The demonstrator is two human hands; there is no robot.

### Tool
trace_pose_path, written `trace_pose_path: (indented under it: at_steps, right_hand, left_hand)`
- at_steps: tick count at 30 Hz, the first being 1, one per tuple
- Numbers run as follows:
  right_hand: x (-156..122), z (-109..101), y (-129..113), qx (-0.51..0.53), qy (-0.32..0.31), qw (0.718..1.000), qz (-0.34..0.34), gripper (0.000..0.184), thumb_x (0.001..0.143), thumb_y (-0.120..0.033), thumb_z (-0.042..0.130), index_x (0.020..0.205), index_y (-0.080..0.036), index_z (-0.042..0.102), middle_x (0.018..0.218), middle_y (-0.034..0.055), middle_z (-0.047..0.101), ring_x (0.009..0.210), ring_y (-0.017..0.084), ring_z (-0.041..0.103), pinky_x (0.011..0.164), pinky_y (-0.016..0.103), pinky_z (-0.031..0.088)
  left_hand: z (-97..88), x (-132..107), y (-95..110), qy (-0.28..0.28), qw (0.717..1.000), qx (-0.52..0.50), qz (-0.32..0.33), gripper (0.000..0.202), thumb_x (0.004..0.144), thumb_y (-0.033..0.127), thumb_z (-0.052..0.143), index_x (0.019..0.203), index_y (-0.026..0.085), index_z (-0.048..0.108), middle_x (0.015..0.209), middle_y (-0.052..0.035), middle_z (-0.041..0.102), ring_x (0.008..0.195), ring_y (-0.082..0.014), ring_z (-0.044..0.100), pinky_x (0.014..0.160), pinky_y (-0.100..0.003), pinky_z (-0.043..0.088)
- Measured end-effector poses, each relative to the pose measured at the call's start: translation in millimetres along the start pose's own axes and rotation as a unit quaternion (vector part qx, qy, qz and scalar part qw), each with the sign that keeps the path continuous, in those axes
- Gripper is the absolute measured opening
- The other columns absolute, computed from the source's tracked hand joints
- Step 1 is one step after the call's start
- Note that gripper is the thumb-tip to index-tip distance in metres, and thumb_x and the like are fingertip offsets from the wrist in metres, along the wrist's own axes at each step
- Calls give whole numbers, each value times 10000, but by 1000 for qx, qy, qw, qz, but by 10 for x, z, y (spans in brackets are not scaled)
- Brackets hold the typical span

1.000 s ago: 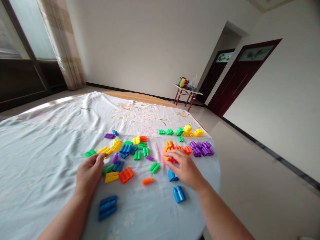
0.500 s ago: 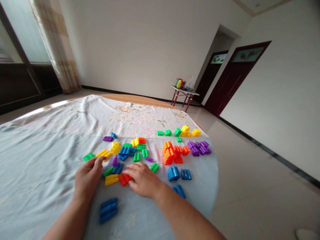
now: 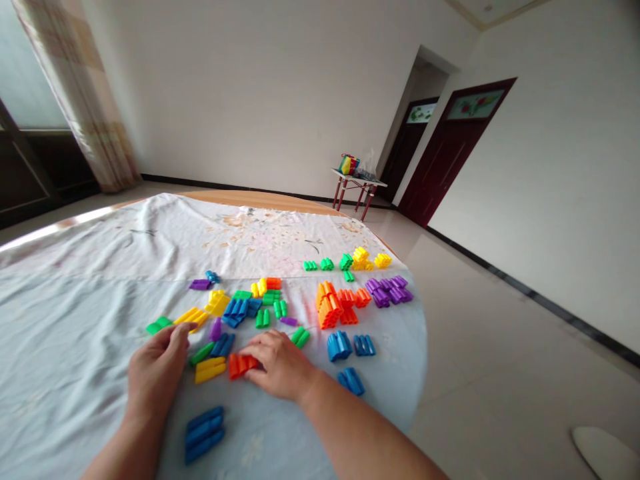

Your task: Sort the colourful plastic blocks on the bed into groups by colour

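Many coloured plastic blocks lie scattered on a table covered with a pale cloth (image 3: 100,280). My right hand (image 3: 280,367) rests on the cloth with its fingers closed around an orange block (image 3: 239,364). My left hand (image 3: 153,373) lies flat beside a yellow block (image 3: 210,369), fingers stretched toward another yellow block (image 3: 193,315) and a green one (image 3: 159,325). A blue block (image 3: 204,433) lies near my left wrist. Sorted heaps sit to the right: orange (image 3: 333,307), purple (image 3: 387,291), yellow (image 3: 367,259), blue (image 3: 345,345).
The round table's right edge (image 3: 417,373) drops to a tiled floor. A small red-legged side table (image 3: 356,183) with coloured items stands by the far wall near two dark doors (image 3: 447,150). A curtain (image 3: 80,100) hangs at the left.
My right hand left the orange heap on the right and moved left to the loose orange block in front of me. The left hand stayed almost still. The view shifted slightly.
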State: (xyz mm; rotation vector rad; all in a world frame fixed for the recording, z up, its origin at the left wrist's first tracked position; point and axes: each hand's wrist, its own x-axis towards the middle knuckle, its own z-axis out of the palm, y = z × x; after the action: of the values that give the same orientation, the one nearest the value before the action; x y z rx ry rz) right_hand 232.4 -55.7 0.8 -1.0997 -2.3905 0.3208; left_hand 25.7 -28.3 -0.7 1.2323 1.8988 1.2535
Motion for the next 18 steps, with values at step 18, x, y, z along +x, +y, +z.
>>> trace_pose_path:
  at_steps: [18]
  right_hand:
    - [-246, -705, 47, 73, 160, 983, 44, 362, 773, -196, 638, 1129, -224, 581, 1103, 52, 600, 1068, 166, 528, 970, 323, 400]
  left_hand:
    - [-26, -21, 27, 6, 1000, 11, -7, 440, 707, 512, 472, 936, 191, 666, 577, 30, 498, 556, -133, 448, 532, -245, 333]
